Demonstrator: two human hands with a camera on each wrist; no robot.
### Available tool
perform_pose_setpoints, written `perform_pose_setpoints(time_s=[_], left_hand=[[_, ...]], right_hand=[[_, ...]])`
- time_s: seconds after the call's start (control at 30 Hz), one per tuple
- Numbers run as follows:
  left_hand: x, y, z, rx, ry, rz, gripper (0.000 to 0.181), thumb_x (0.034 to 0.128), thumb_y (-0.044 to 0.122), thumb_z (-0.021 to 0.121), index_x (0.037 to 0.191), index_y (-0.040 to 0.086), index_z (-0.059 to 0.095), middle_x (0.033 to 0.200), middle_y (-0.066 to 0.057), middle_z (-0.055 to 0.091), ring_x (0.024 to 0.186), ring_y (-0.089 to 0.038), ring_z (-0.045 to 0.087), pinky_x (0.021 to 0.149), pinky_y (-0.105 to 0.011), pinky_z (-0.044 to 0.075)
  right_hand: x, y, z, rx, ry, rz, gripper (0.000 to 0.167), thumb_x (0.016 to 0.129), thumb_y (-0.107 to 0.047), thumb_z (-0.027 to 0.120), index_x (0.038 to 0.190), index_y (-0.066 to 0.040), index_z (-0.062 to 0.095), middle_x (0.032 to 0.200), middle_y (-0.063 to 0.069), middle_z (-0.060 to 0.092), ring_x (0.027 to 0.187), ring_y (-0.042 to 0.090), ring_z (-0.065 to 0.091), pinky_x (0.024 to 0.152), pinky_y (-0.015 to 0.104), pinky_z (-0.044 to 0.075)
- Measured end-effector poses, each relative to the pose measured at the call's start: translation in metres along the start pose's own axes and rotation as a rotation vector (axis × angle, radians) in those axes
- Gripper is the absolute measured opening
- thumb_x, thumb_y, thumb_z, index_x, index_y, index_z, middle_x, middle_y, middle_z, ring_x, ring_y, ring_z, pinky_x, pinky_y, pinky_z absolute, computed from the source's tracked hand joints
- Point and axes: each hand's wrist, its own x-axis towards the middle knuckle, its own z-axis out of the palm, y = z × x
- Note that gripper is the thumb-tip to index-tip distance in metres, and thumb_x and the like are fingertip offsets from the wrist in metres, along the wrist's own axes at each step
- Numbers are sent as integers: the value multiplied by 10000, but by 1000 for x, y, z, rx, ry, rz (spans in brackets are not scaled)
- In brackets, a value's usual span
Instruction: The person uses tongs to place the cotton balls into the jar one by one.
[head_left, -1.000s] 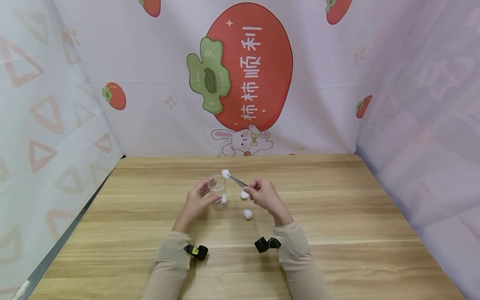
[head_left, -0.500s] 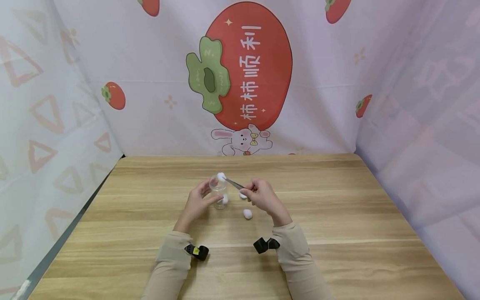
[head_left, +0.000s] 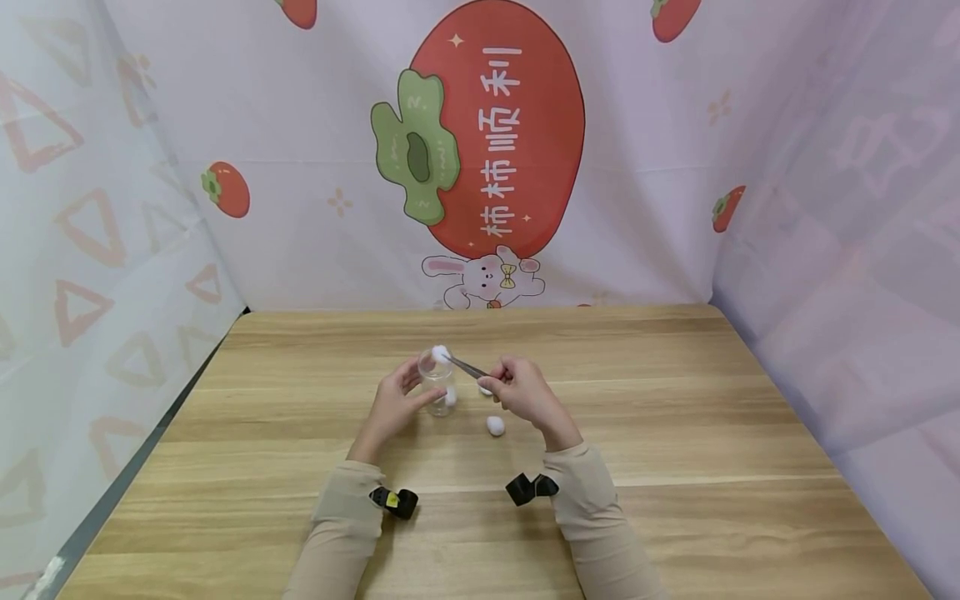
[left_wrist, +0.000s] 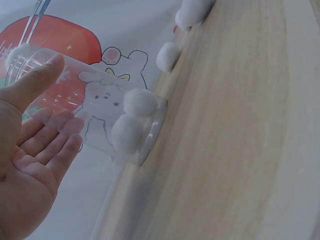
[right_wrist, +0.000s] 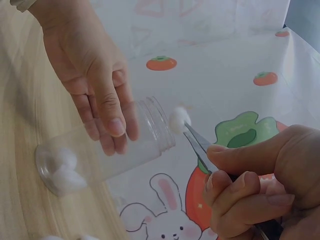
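A clear plastic jar (head_left: 437, 385) stands upright on the table, and my left hand (head_left: 397, 403) holds it with thumb and fingers on either side. Two cotton balls (left_wrist: 131, 120) lie at the jar's bottom. With my right hand (head_left: 528, 395) I pinch a pair of metal tweezers (right_wrist: 196, 143). Their tips grip another cotton ball (right_wrist: 179, 120), which is just at the jar's open mouth. One loose cotton ball (head_left: 496, 426) lies on the table right of the jar. A second loose one (head_left: 486, 390) is partly hidden by my right hand.
The wooden table (head_left: 675, 433) spreads out on all sides of the jar. A printed cloth (head_left: 637, 167) with persimmons and a rabbit hangs along its back edge, with cloth walls left and right. Black wrist cameras (head_left: 531, 489) sit on both forearms.
My right hand has moved slightly left, bringing the tweezers and cotton ball from beyond the jar's rim to its mouth. My left hand has stayed around the jar.
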Motion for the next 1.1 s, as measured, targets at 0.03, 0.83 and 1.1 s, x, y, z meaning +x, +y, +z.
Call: perform_pose_setpoints(time_s=[0.03, 0.83, 1.1], left_hand=[[0, 0, 0, 0, -1, 0, 708, 804, 125, 774, 1407, -10, 429, 1409, -234, 520, 1319, -362, 515, 1157, -425, 430], [0, -3, -1, -16, -21, 5, 689, 800, 127, 776, 1396, 14, 450, 1404, -190, 545, 1339, -324, 505, 1181, -402, 403], [0, -2, -1, -9, -25, 6, 698, 809, 139, 770, 1408, 12, 435, 1412, -194, 535, 1342, -330, 499, 1181, -411, 403]], right_hand=[[0, 0, 0, -2, 0, 0, 156, 914, -58, 628, 805, 26, 554, 659, 120, 574, 529, 86, 445, 443, 124, 373], [5, 7, 5, -79, 23, 24, 136, 888, -86, 674, 853, 9, 583, 705, 90, 631, 548, 81, 492, 486, 156, 452], [4, 7, 4, -72, 15, 16, 136, 885, -81, 675, 854, 11, 579, 679, 41, 598, 543, 82, 489, 475, 150, 446]])
